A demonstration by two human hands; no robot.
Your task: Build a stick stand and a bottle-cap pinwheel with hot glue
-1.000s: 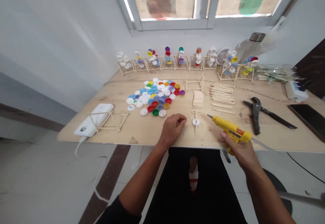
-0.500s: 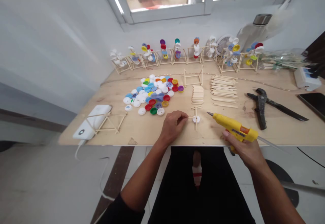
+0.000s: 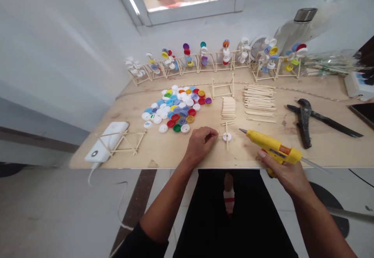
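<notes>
Near the table's front edge, my left hand [image 3: 201,144] pinches the end of a thin wooden stick [image 3: 221,135]. That stick runs to a white bottle cap [image 3: 228,137], over which an upright stick [image 3: 227,145] also crosses. A short stick [image 3: 228,123] lies across the far end of the upright one. My right hand [image 3: 288,174] grips a yellow hot glue gun [image 3: 271,149] with a glue stick poking out behind. The gun's nozzle points left, a little right of the cap and apart from it.
Loose bottle caps [image 3: 175,112] lie heaped left of centre. Short sticks [image 3: 228,108] and longer sticks [image 3: 259,103] are stacked ahead. Black pliers [image 3: 305,123] rest at right, a power bank [image 3: 106,143] with a stick frame [image 3: 128,143] at left. Cap wheels on stands [image 3: 188,61] line the wall.
The view has shifted slightly. My left hand still holds the stick by the cap, and the glue gun stays in my right hand at nearly the same spot.
</notes>
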